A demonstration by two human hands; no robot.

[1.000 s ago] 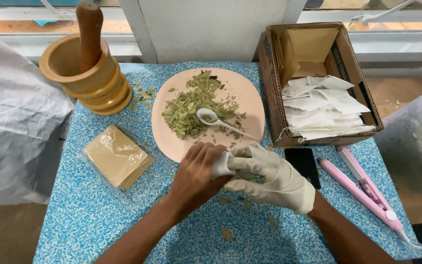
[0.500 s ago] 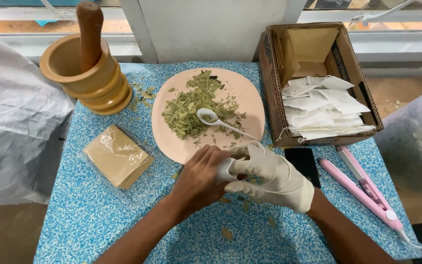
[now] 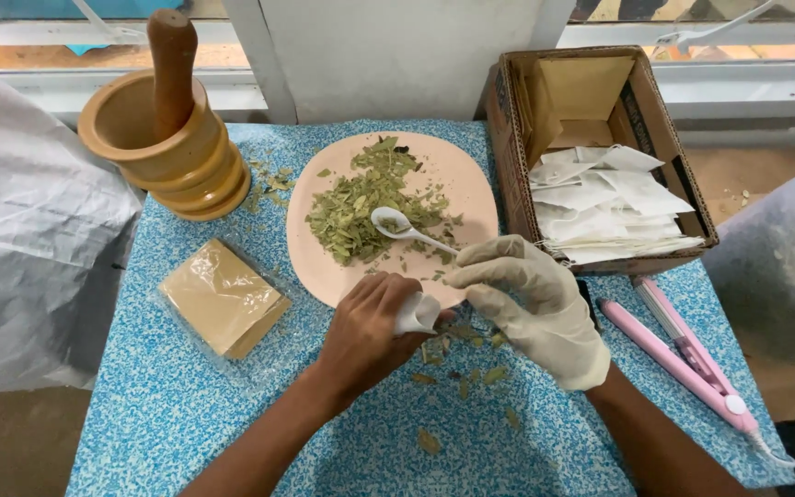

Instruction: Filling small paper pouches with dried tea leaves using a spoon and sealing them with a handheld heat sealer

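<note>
The left hand [image 3: 370,327] is bare; the right hand [image 3: 531,304] wears a wrinkled whitish glove, forearms unsleeved.

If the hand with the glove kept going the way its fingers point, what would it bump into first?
The right hand points left, toward the left hand and the small white bag it holds. It would probably meet that bag first; they look almost touching, though depth is hard to judge.
</note>
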